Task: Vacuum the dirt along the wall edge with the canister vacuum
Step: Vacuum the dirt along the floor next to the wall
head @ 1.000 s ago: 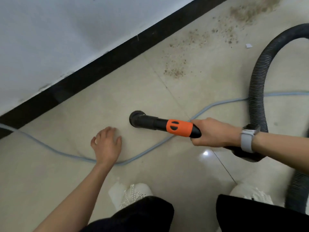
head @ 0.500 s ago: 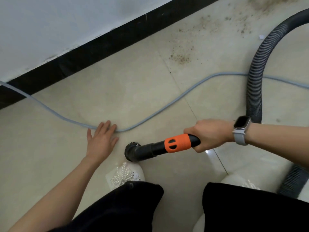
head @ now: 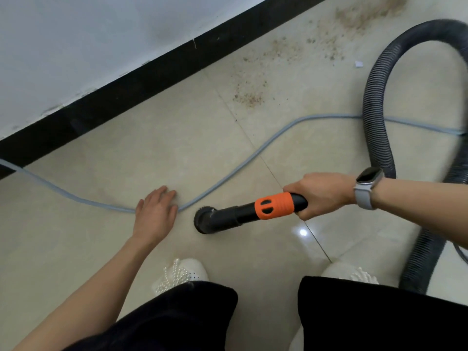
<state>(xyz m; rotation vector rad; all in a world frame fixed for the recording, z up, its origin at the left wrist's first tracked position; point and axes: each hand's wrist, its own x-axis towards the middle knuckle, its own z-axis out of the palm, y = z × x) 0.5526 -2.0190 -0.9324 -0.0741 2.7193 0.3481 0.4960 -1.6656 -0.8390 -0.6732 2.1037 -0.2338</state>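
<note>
**Vacuum brush down on tile, dirt waiting by the wall**

A person crouches over a beige tiled floor [head: 76, 249], black-trousered knees [head: 177, 320] and two white beaded shoes [head: 182, 273] nearest the viewer. Just beyond the shoes, the round brush [head: 203, 221] of the vacuum wand sits on the tile, beside a grout line that runs diagonally toward the wall. The right hand [head: 321, 193], a pale-strapped watch [head: 367, 188] on its wrist, has its fingers wrapped round the wand behind the orange collar [head: 274, 206]. The left hand [head: 155, 214] lies palm down on the floor, fingers straight and close together, the fingertips reaching a grey cord [head: 240, 165] that snakes across the tiles from left to right. Open tile lies between the cord and the black skirting [head: 152, 84]. The ribbed grey hose [head: 377, 127] loops up on the right and crosses over the cord. The dirt [head: 249, 96], brown grit in scattered patches, lies well ahead of the brush, near the skirting and thickening toward the top right. A white scrap [head: 358, 64] rests by the hose. The white wall [head: 88, 46] rises behind.
</note>
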